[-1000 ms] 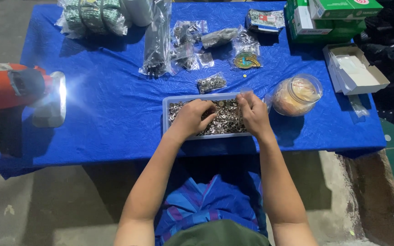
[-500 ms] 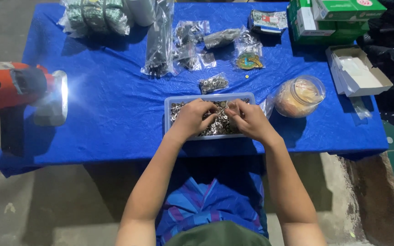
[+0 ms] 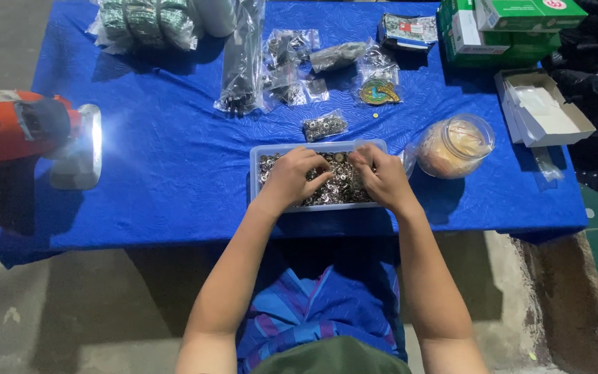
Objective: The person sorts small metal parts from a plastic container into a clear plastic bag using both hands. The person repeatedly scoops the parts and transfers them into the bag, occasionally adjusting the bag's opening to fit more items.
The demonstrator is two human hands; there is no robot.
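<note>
Head view: both hands dig in a tray of small metal parts.
Left hand (image 3: pixel 297 175) and right hand (image 3: pixel 381 176) curl, fingers pinching parts in the clear tray (image 3: pixel 254 173) on the blue counter (image 3: pixel 167 173), beside a jar (image 3: pixel 455 145).

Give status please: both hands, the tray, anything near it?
Left hand and right hand both in clear tray, fingers among small metal parts. Plastic jar close right; small parts bag just behind.

Orange drill (image 3: pixel 8 125) at left; clear jar (image 3: pixel 455 145), open white carton (image 3: pixel 545 107), green boxes (image 3: pixel 506 28) at right.
</note>
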